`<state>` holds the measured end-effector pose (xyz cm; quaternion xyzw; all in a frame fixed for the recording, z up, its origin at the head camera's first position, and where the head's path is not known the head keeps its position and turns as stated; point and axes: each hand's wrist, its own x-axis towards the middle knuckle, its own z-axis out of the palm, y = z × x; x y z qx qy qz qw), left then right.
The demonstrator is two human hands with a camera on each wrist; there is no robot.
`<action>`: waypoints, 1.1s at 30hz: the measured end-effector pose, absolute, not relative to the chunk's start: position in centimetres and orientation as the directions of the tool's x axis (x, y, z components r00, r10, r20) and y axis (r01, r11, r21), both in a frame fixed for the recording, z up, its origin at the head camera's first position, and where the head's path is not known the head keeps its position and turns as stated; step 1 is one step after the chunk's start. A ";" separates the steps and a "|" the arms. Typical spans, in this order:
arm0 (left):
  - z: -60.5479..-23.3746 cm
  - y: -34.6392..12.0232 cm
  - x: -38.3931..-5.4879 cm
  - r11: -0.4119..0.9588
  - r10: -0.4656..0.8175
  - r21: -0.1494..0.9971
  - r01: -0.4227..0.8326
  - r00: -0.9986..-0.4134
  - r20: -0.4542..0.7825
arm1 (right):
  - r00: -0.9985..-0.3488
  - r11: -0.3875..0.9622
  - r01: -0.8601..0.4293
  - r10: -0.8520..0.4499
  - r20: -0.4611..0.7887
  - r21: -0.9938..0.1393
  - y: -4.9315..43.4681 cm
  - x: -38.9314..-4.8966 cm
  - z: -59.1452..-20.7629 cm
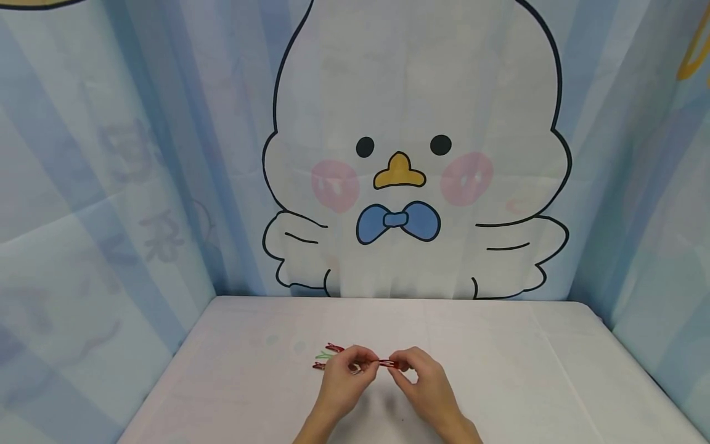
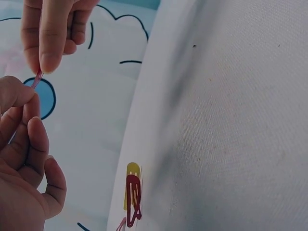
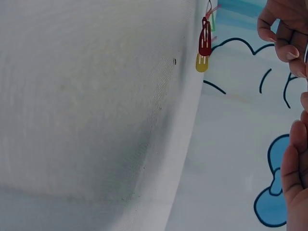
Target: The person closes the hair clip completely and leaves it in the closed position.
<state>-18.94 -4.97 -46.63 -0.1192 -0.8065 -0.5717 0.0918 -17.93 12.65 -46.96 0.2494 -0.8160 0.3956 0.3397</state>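
Note:
A red snap hair clip (image 1: pixel 386 363) is held between both hands above the table. My left hand (image 1: pixel 344 380) pinches its left end between thumb and forefinger, and my right hand (image 1: pixel 428 383) pinches its right end. In the left wrist view the clip (image 2: pixel 36 80) shows edge-on as a thin strip between the fingertips. Other clips lie on the table by the left hand, partly behind it in the head view: a red clip (image 1: pixel 334 348), a green clip (image 1: pixel 324 355) and another red clip (image 1: pixel 318 365).
A white cloth covers the table (image 1: pixel 516 376). In the left wrist view a dark red clip (image 2: pixel 133 199) overlaps a yellow clip (image 2: pixel 133 168). Behind the table hangs a curtain (image 1: pixel 396 265) printed with a cartoon bird; more curtain flanks both sides.

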 end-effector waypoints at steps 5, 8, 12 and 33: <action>-46.5 -5.1 -18.9 0.320 0.101 0.898 0.302 -0.953 0.284 | -0.637 0.551 -0.688 -0.147 0.757 -0.472 12.8 -17.9 -47.0; -46.5 -5.1 -18.9 0.326 0.110 0.894 0.308 -0.951 0.288 | -0.628 0.544 -0.698 -0.153 0.763 -0.465 12.9 -18.0 -47.0; -46.5 -5.2 -18.9 0.322 0.119 0.891 0.320 -0.947 0.297 | -0.634 0.535 -0.699 -0.155 0.757 -0.475 13.1 -18.0 -47.0; -46.5 -6.6 -19.1 0.354 0.129 0.881 0.314 -0.949 0.287 | -0.720 0.586 -0.613 -0.137 0.680 -0.530 14.0 -18.3 -46.6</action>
